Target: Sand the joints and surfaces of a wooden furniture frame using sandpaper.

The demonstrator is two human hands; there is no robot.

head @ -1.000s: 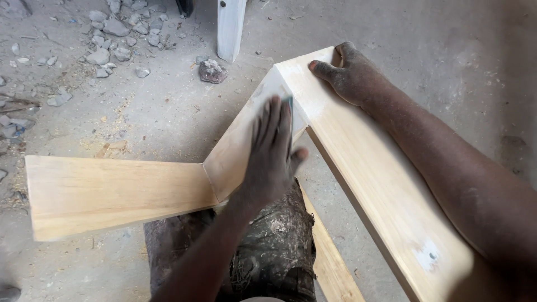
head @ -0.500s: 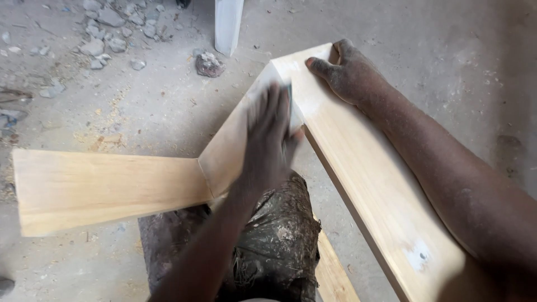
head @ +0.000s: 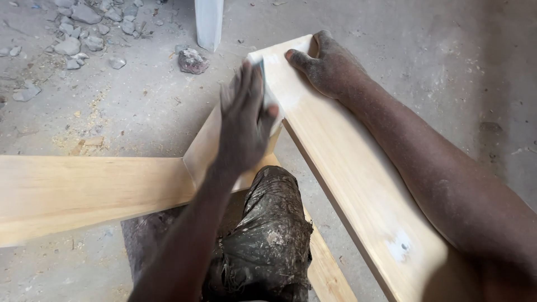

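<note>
A pale wooden frame of joined planks lies before me: a long plank (head: pixel 358 184) on the right, a slanted middle board (head: pixel 202 148), and a flat plank (head: pixel 84 190) on the left. My left hand (head: pixel 241 120), blurred by motion, presses a thin grey sanding sheet (head: pixel 267 92) against the upper end of the middle board, near the far corner. My right hand (head: pixel 331 67) grips the far end of the long plank, fingers curled over its edge. My knee in paint-stained trousers (head: pixel 268 235) sits under the frame.
A white post (head: pixel 208 22) stands on the concrete floor at the top, with a stone (head: pixel 193 60) beside it. Loose rubble (head: pixel 84 22) lies at the upper left and sawdust (head: pixel 84 126) on the floor. Another plank (head: pixel 327 274) runs below my knee.
My left hand has slid up the middle board from its centre toward the far corner. The right hand has kept its hold on the plank's end.
</note>
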